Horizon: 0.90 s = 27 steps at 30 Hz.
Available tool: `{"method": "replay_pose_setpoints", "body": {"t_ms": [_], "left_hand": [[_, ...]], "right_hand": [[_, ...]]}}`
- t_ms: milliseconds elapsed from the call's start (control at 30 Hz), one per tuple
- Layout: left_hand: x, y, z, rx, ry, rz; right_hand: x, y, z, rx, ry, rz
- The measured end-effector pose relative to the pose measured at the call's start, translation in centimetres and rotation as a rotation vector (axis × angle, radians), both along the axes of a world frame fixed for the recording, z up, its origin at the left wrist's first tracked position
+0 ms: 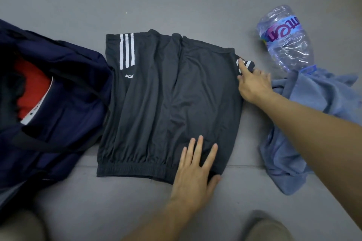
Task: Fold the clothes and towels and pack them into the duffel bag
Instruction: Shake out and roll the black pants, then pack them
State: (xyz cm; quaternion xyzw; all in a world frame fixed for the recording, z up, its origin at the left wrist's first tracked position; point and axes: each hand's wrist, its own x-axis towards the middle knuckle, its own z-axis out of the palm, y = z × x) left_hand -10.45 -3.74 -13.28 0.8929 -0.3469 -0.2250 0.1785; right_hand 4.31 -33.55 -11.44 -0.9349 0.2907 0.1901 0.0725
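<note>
The shorts are laid flat beside the duffel bag. The waistband is pressed by the flat left hand; the striped hem is touched by the right hand (a pinch cannot be confirmed). Soft, light cloth, probably best taken at corners.

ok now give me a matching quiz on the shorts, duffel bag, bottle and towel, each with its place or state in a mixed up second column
Things:
1 shorts
2 duffel bag
3 bottle
4 towel

Places or states:
a crumpled, at the right
b lying on its side
c open, at the left
d spread flat in the middle

Pairs: 1-d, 2-c, 3-b, 4-a
</note>
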Motion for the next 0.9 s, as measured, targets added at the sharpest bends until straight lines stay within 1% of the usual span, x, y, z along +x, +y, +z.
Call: {"method": "replay_pose_setpoints", "body": {"t_ms": [67,200,333,400,500,600,667,733,833,900], "left_hand": [[-0.5,0.2,-0.6,0.027,0.035,0.012],[-1.1,-0.4,-1.2,0.129,-0.016,0.004],[-1.2,-1.0,-0.9,0.139,-0.016,0.032],[-1.0,-0.6,-0.3,0.106,0.024,0.052],[-0.6,0.2,1.1,-0.039,0.137,0.114],[0.1,1.1,2.5,-0.184,0.247,0.191],[0.7,2.1,3.7,-0.279,0.331,0.269],[1.7,3.6,4.9,-0.426,0.448,0.419],[4.1,6.0,6.6,-0.587,0.618,0.662],[6.0,7.5,7.4,-0.638,0.666,0.765]], "right_hand": [[0.0,-0.2,-0.5,0.042,0.032,-0.002],[0.3,0.2,-0.5,0.129,0.012,-0.048],[0.3,0.8,0.4,0.195,-0.119,-0.087],[0.2,1.2,1.5,0.289,-0.224,-0.147],[0.3,1.5,3.5,0.436,-0.389,-0.275],[1.7,2.0,5.3,0.556,-0.447,-0.391],[3.0,1.0,4.3,0.647,-0.522,-0.457],[4.6,0.5,3.3,0.732,-0.566,-0.463],[7.7,5.7,7.6,0.793,-0.602,-0.477],[10.2,8.2,8.7,0.804,-0.602,-0.433]]}}
